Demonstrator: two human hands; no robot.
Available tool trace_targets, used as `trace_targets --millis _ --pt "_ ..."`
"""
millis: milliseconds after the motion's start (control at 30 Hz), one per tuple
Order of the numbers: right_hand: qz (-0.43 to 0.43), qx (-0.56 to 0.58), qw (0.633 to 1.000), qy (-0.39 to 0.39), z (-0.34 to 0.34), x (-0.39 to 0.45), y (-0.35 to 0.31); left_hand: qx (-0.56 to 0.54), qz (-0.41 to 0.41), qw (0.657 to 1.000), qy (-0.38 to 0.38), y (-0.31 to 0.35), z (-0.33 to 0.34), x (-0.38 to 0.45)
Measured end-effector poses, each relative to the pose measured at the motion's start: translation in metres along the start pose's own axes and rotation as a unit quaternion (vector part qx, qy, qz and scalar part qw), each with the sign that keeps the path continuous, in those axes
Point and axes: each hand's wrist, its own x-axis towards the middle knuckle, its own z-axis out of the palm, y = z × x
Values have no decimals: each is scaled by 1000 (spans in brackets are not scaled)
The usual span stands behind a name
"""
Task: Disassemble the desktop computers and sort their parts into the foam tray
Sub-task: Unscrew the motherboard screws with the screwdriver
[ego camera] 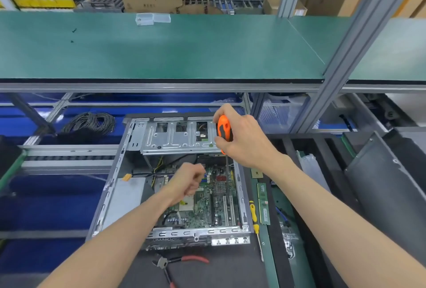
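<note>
Pliers (182, 262) on dark mat (221, 269); green shelf (161, 50) above.

Open computer case (129, 195), right hand (244, 138) gripping orange screwdriver (224, 129), motherboard (214, 200)

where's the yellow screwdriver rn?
Head view, lower right: the yellow screwdriver lies on the bench just right of the open computer case, beside the green RAM stick, untouched by either hand.

The left hand (189, 181) is covering part of the motherboard (207, 204), and whether its curled fingers are pinching anything is unclear. The right hand (239, 138) is hiding most of the orange screwdriver (224, 129); its tip is lying out of sight. The bottom edge is cutting off the red-handled pliers (177, 264).
</note>
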Motion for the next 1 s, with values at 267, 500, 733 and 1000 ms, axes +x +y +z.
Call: trace_targets --millis 267,500,733,1000 --pt "20 -35 997 68 1 -31 -10 418 87 894 -140 -9 18 -35" --pt "36 -32 995 87 4 -49 -17 424 42 884 -193 -13 24 -59" --pt "27 -48 996 75 2 -65 -25 417 29 889 -185 -13 30 -68" --pt "12 -51 996 68 -5 -82 -32 407 30 893 -189 -25 43 -76"
